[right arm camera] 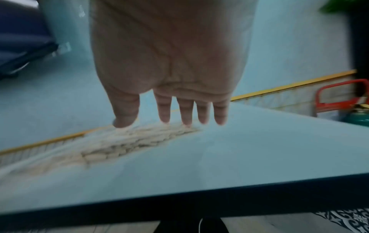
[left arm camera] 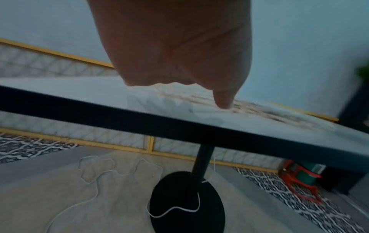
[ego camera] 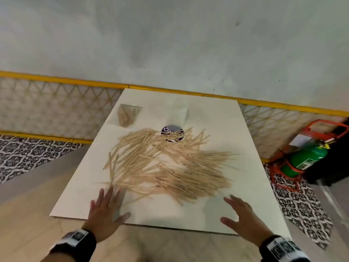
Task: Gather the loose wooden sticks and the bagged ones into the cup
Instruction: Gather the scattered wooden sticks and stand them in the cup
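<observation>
Many loose wooden sticks (ego camera: 166, 165) lie in a wide heap on the middle of the white table (ego camera: 245, 140). At the far left lies a clear bag of sticks (ego camera: 126, 115). A clear cup (ego camera: 177, 114) stands at the far middle, with a round purple label (ego camera: 171, 131) at its foot, partly under sticks. My left hand (ego camera: 104, 205) is open and spread at the heap's near left corner, fingertips at the outermost sticks. My right hand (ego camera: 239, 210) hovers open over bare table by the heap's near right edge. The right wrist view shows straight fingers (right arm camera: 184, 113) above the sticks (right arm camera: 139, 141).
A green fire extinguisher (ego camera: 306, 157) in an orange-red stand sits on the floor to the right. The table has a dark front edge (left arm camera: 179, 126) and a black pedestal base (left arm camera: 187, 201). A white cord (left arm camera: 89, 173) lies on the floor. A wall runs behind.
</observation>
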The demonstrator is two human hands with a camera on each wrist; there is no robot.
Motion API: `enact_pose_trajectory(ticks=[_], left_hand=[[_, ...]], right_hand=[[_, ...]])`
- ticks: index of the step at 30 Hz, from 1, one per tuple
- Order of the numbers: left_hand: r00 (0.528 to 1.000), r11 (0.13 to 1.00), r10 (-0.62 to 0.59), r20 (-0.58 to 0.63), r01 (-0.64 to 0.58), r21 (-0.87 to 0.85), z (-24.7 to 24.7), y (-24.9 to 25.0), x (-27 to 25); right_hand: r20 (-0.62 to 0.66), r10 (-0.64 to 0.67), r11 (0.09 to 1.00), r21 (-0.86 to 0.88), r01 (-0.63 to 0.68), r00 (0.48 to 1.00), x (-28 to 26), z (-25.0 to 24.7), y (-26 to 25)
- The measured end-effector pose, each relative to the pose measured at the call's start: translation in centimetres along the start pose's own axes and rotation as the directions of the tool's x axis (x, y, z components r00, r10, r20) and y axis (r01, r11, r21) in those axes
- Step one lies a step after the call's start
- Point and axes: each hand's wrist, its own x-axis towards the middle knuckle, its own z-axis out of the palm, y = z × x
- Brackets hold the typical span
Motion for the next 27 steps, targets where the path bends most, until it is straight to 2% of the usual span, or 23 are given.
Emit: enact_pose_trajectory(ticks=[3, 6, 7, 10, 13, 14, 15, 17, 19, 20, 21, 23, 25, 27], left_hand=[[0.999, 0.997, 0.043, 0.032, -0.045, 0.067, 2.0, 2.5, 2.1], [0.997, 0.996, 0.075, -0.019, -0.073, 0.051, 3.4, 5.7, 3.4], [0.995, 0.995, 0.085, -0.042, -0.082, 0.059, 3.7, 6.7, 3.8], [0.991, 0.991, 0.131, 0.003, -0.131, 0.037, 3.6, 10.0, 6.0], [0.978, 0.979, 0.204, 0.036, -0.203, -0.029, 2.6, 11.9, 7.8], [0.978, 0.977, 0.208, 0.01, -0.207, -0.045, 1.9, 11.6, 8.3], [0.983, 0.982, 0.18, -0.029, -0.182, -0.047, 1.2, 11.0, 8.8], [0.994, 0.997, 0.003, -0.109, -0.011, -0.077, -0.9, 9.1, 9.7], [0.967, 0.958, -0.242, -0.079, 0.225, -0.177, -2.7, 6.7, 11.0], [0.951, 0.932, -0.308, -0.037, 0.293, -0.215, -3.3, 5.8, 11.7], [0.949, 0.927, -0.315, -0.008, 0.306, -0.218, -3.4, 5.3, 12.0], [0.979, 0.961, -0.204, 0.03, 0.206, -0.186, -3.2, 5.7, 12.2], [0.995, 0.981, -0.078, 0.059, 0.087, -0.173, -2.9, 6.7, 11.9], [0.998, 0.987, -0.031, 0.051, 0.039, -0.159, -3.8, 7.3, 12.3]], right_hand=[[0.042, -0.077, 0.982, -0.17, 0.083, 0.996, 3.1, 1.8, -1.9], [0.044, -0.085, 0.972, -0.214, 0.093, 0.995, 5.6, 5.0, -4.2], [0.019, -0.087, 0.972, -0.219, 0.089, 0.996, 6.2, 6.0, -5.1], [-0.063, -0.106, 0.98, -0.179, 0.093, 0.992, 9.1, 7.5, -8.1], [-0.15, -0.187, 0.979, -0.105, 0.172, 0.971, 11.8, 6.8, -10.3], [-0.209, -0.214, 0.975, -0.097, 0.198, 0.954, 12.7, 6.1, -10.4], [-0.267, -0.218, 0.975, -0.098, 0.199, 0.939, 13.6, 5.4, -10.1], [-0.346, -0.137, 0.99, -0.072, 0.119, 0.928, 15.3, 3.8, -8.7], [-0.29, -0.02, 0.997, -0.071, -0.001, 0.957, 16.7, 2.5, -7.6], [-0.235, 0.028, 0.997, -0.069, -0.046, 0.972, 17.1, 2.0, -7.8], [-0.176, 0.058, 0.996, -0.059, -0.069, 0.983, 17.3, 1.8, -8.4], [-0.095, 0.031, 0.995, -0.09, -0.04, 0.995, 17.5, 1.9, -10.3], [-0.177, -0.057, 0.989, -0.144, 0.031, 0.983, 17.7, 1.9, -12.4], [-0.282, -0.099, 0.989, -0.137, 0.062, 0.954, 18.9, 0.7, -14.5]])
